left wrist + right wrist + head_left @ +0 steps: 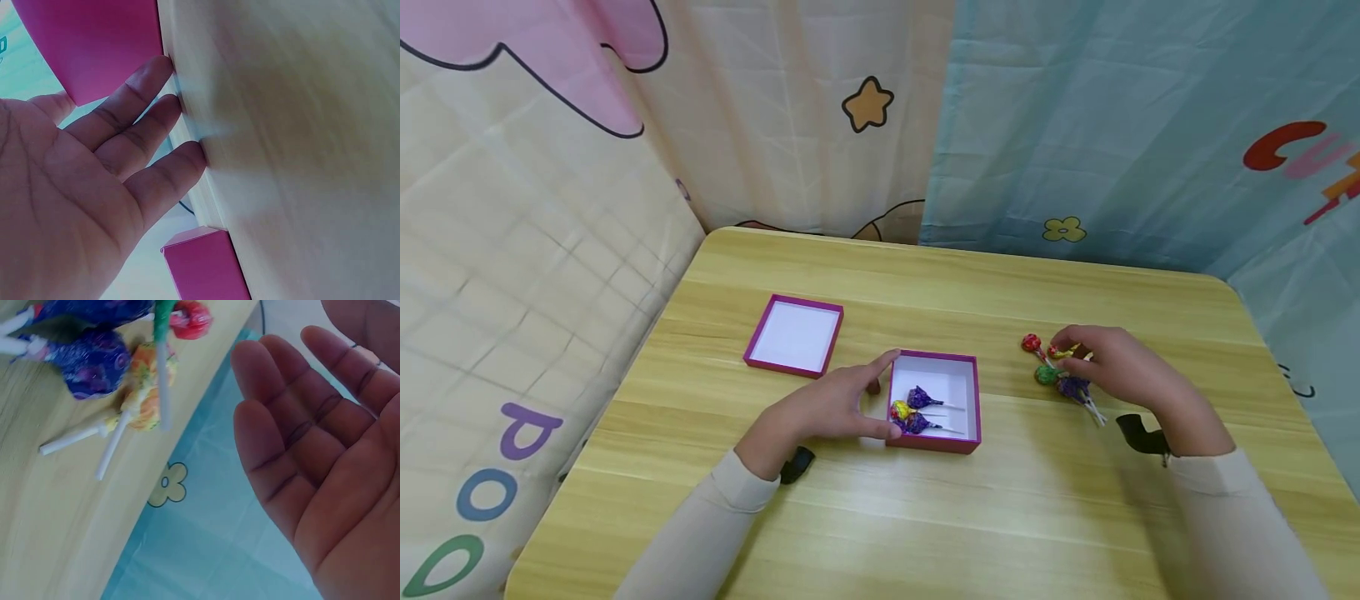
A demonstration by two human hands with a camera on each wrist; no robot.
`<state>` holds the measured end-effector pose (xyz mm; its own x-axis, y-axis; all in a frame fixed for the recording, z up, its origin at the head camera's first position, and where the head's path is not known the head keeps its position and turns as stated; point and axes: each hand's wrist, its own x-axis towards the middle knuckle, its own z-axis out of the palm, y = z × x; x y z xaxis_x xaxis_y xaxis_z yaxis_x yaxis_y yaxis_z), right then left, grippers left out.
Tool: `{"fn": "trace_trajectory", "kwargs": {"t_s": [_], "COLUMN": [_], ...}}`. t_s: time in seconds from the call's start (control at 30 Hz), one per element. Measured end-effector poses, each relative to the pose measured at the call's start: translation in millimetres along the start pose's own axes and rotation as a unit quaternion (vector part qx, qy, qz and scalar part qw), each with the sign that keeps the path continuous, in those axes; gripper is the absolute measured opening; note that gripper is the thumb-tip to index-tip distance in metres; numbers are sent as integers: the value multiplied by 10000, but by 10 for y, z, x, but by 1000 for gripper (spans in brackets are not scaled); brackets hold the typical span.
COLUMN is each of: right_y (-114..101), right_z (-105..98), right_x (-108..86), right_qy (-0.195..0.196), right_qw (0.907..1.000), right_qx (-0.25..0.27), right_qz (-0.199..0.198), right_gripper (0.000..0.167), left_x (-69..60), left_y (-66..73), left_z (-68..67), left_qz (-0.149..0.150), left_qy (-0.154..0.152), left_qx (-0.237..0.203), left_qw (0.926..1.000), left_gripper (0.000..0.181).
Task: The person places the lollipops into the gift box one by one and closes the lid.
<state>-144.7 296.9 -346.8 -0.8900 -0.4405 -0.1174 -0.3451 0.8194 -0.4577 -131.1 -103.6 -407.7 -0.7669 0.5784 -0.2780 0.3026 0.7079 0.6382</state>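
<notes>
An open pink-rimmed box (934, 445) with a white inside holds purple lollipops (917, 397) and a yellow-and-red lollipop (900, 409). My left hand (827, 406) spans the box's left side, forefinger at the far corner and thumb at the near one. In the left wrist view its other fingers (165, 178) extend down to the wood. Above loose lollipops on the right is my right hand (1120, 367), fingers bent a little and holding nothing. Beneath and beside it lie red (1031, 342), green (1045, 374), purple (97, 365) and yellow-orange (147, 406) lollipops, partly hidden in the head view.
A matching lid (795, 337) lies to the left of the box, white inside up. Everything is on a light wooden table (1000, 533) with rounded far corners. Printed curtains (820, 167) hang behind it and at the sides.
</notes>
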Motion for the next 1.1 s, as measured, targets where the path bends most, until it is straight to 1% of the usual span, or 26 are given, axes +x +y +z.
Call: {"fn": "trace_trajectory", "kwargs": {"t_s": [0.17, 0.4, 0.67, 0.83, 1.1], "right_y": [54, 68, 80, 78, 127], "right_z": [-1, 6, 67, 99, 158], "right_x": [73, 189, 274, 289, 332], "right_qy": [-248, -653, -901, -1174, -1273], "right_qw": [9997, 9978, 9955, 9924, 9905], "right_qx": [-25, -135, -275, -357, -511], "right_qz": [13, 63, -49, -25, -45], "right_gripper": [25, 25, 13, 10, 11], "left_x": [-2, 4, 2, 0, -6], "left_y": [-3, -13, -20, -23, -23], "left_z": [1, 1, 2, 5, 8], "left_qz": [20, 82, 124, 107, 70], "left_qy": [0, 32, 18, 16, 17], "left_qx": [16, 16, -14, -15, 12], "left_qw": [10000, 10000, 9999, 9999, 10000], "left_gripper": [111, 112, 112, 112, 112]}}
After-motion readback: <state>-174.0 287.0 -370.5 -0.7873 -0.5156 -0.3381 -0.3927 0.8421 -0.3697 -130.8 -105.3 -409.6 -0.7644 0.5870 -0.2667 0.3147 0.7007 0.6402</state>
